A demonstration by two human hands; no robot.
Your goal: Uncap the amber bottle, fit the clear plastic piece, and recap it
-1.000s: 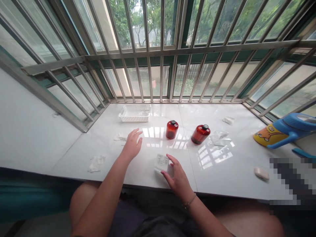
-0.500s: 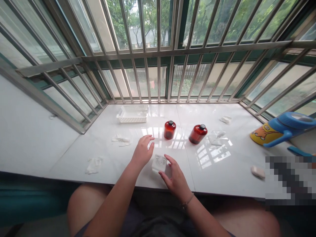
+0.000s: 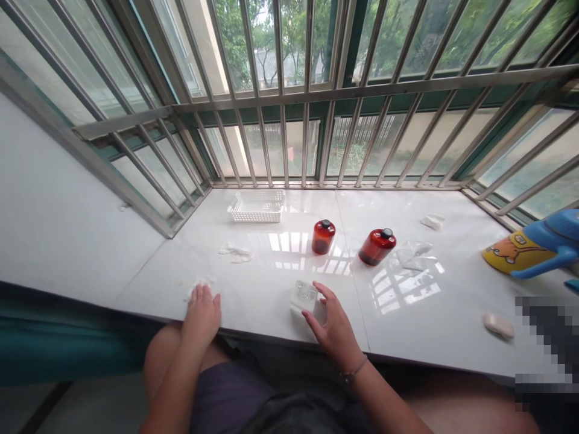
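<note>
My right hand [image 3: 333, 328] grips a small clear plastic box [image 3: 300, 295] by its right side, thumb in front and index finger behind. The box rests on the white tabletop [image 3: 266, 301] near its front edge. Farther left, my left hand [image 3: 202, 313] lies palm down over a crumpled white tissue [image 3: 204, 281], fingers stretched out, with most of the tissue hidden beneath them. Beyond the box stand two red-brown bottles with black caps, a smaller bottle [image 3: 322, 238] and a wider bottle [image 3: 377, 248].
A white perforated basket [image 3: 257, 216] sits at the back left. Another tissue [image 3: 236, 252] lies before it, and a third tissue [image 3: 433, 222] at the back right. Clear plastic [image 3: 412, 258] lies beside the wider bottle. At right are a pale oblong object [image 3: 498, 325] and a blue-yellow jug [image 3: 536, 246].
My left hand has moved left and toward me, from beside the clear box onto the front-left tissue. My right hand stays at the box. The view has shifted slightly left.
</note>
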